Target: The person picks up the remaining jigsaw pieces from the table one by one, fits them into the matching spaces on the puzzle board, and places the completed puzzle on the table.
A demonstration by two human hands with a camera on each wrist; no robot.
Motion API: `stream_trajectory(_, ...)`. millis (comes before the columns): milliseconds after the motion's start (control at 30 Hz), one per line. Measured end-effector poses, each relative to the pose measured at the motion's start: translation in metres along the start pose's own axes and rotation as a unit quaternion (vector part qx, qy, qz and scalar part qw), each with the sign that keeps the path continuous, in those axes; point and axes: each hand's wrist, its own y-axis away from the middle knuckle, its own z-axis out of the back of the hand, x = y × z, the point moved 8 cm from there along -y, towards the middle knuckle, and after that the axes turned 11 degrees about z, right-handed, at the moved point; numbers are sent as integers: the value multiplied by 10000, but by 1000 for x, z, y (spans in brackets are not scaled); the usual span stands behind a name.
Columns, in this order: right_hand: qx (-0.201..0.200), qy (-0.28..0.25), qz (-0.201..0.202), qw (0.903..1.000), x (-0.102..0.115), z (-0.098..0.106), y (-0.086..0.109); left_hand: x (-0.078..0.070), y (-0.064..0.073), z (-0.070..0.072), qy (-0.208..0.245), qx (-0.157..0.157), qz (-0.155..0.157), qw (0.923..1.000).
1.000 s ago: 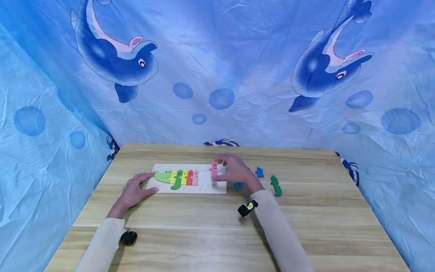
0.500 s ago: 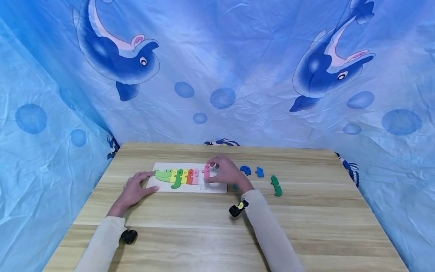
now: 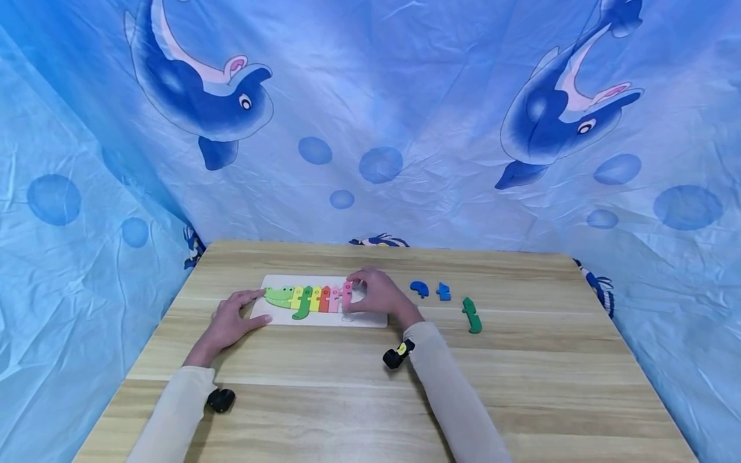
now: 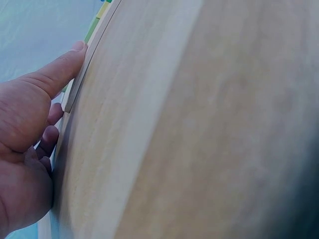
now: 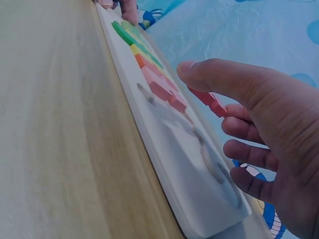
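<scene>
A white puzzle board (image 3: 375,320) lies on the table with a green crocodile head (image 3: 279,297) and yellow, green, red and light pink body pieces set in it. My left hand (image 3: 231,321) rests at the board's left end, thumb (image 4: 70,62) straight along its near edge and other fingers near the corner. With thumb and fingers, my right hand (image 3: 379,296) pinches a pink puzzle piece (image 3: 347,296). In the right wrist view this piece (image 5: 212,103) is tilted and held above the board, just right of the light pink piece (image 5: 158,83). The right hand partly covers the recess outlines.
To the right of the board lie a dark blue rounded piece (image 3: 419,289), a blue piece (image 3: 444,291) and a long green piece (image 3: 471,315). A blue dolphin-print cloth (image 3: 370,212) hangs behind the wooden table (image 3: 324,399).
My right hand has moved left with the pink piece, from the board's right end to beside the light pink piece. The left hand stays on the board.
</scene>
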Motion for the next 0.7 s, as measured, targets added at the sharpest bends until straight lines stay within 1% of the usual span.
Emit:
stream_trajectory(200,110,66,-73,9999,-1,-7,-3,1,0,0,21,31,41,10000)
stream_trajectory(500,70,83,-88,9999,-5,-12,-4,1,0,0,12,25,60,10000)
stream_trajectory(700,120,45,-136,9998,-6,-14,-5,0,0,0,35,-14,27,10000)
